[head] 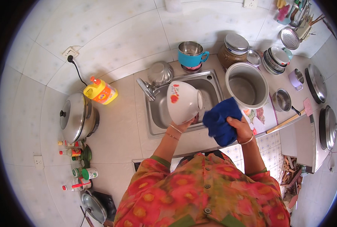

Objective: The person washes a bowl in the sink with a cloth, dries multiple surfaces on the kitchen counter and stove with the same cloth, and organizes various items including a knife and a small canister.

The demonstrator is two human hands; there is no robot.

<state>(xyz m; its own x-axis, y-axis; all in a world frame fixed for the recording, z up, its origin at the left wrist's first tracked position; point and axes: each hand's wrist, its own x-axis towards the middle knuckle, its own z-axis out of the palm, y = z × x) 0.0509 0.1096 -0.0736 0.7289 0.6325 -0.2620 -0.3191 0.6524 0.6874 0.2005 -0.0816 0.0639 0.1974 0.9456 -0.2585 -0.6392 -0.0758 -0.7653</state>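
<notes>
My left hand [185,124] grips the rim of a large white bowl [184,103] with a red floral print, some fingers hidden behind it. Tipped on its side, the bowl is over the stainless steel sink [211,98], its foot ring facing right. In my right hand [240,129] is a bunched dark blue cloth [223,122], held apart from the bowl, just right of the sink's front corner. The faucet [148,90] stands at the sink's left, and a ribbed metal bowl [160,73] rests upside down behind it.
Right of the sink stands a large metal pot [246,85], near a lidded brown jar [233,54], stacked bowls [276,59] and a small saucepan [282,99]. A blue mug [191,55] is behind the sink. Left are a yellow detergent bottle [101,92] and an electric cooker [76,116].
</notes>
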